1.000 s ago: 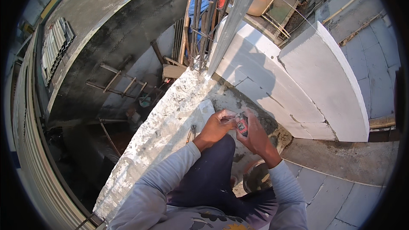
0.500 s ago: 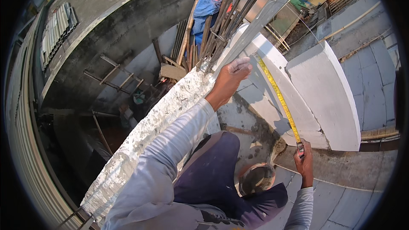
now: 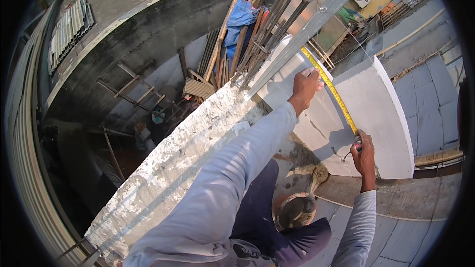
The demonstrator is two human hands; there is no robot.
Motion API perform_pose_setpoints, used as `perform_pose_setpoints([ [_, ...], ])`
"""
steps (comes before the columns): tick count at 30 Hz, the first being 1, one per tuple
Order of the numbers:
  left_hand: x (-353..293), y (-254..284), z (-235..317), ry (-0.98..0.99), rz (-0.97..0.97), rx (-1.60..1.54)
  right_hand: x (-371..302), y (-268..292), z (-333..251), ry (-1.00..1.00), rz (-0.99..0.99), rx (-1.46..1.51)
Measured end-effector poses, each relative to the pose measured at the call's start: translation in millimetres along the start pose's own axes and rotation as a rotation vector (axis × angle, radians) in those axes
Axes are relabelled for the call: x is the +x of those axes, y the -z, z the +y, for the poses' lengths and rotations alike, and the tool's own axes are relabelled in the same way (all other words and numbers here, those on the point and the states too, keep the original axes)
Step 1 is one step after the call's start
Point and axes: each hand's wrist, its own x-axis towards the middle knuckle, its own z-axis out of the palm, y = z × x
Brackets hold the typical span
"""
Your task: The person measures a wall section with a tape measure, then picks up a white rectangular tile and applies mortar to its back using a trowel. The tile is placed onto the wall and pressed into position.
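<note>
A yellow tape measure blade [image 3: 342,105] stretches across the white building blocks, slanting from the grey metal bar down to its case. My right hand [image 3: 365,155] is closed around the case at the near end of the blade. Partway up the blade, my left hand [image 3: 306,89] has its fingers curled together at the blade's left edge and appears to pinch it. Beneath the tape lie a white block [image 3: 316,123] on the left and a wider curved-looking white block [image 3: 383,118] on the right. The long grey metal bar [image 3: 309,27] crosses beyond my left hand.
A rough, mortar-spattered wall top [image 3: 163,168] runs along my left, with a deep drop beside it. Near my knee stands a round bucket [image 3: 295,211]. Wooden poles and a blue tarp [image 3: 241,12] rise at the far side. Grey roof panels [image 3: 420,104] lie to the right.
The tape has shifted right and farther up across the blocks. My left hand has moved right from beside the bar to the blade, its fingers now curled. My right hand moved slightly up and right.
</note>
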Motion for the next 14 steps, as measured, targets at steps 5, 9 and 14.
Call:
perform_pose_setpoints([
  [5,8.9,-6.7,-0.5,-0.046,0.137,-0.086,11.0,-0.8,-11.0,-0.022,0.073,-0.119],
  [9,9.8,-6.2,4.7,-0.060,0.184,-0.068,16.0,-4.9,-22.2,-0.045,0.077,-0.188],
  [14,22.3,-2.2,-3.8,-0.010,0.148,-0.099,22.0,-1.3,-22.7,-0.065,0.073,-0.239],
])
